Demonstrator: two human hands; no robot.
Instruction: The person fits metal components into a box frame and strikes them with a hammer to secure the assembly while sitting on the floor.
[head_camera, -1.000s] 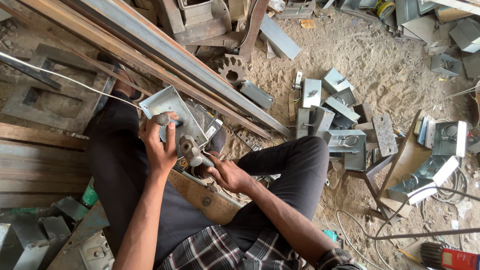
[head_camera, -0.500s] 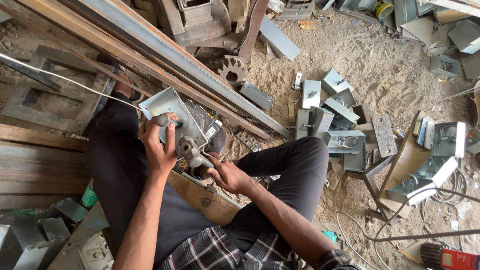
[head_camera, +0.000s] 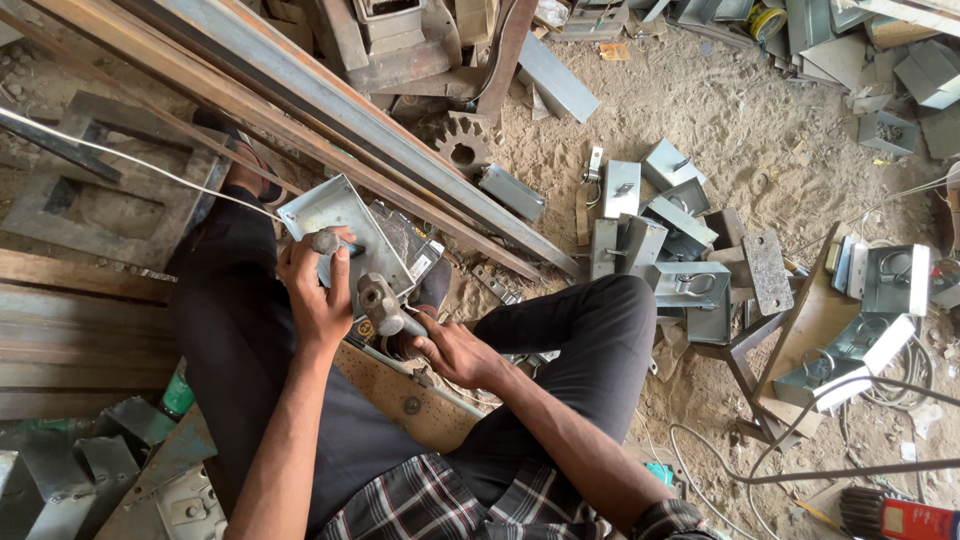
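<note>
Sandy workshop ground strewn with scrap metal lies under you as you sit cross-legged. Nearest, your right hand (head_camera: 455, 352) is clenched around the handle of a hammer (head_camera: 383, 305), its head raised toward 11 o'clock. Just beside it, at 9 o'clock of the hammer, your left hand (head_camera: 315, 290) grasps a short punch (head_camera: 328, 242) set against the grey sheet-metal box (head_camera: 338, 222) resting by your left knee. Beyond, a long rusty steel beam (head_camera: 330, 110) runs diagonally, a gear wheel (head_camera: 462, 145) behind it. Farther toward 2 o'clock, more grey metal boxes (head_camera: 660, 235) lie piled.
</note>
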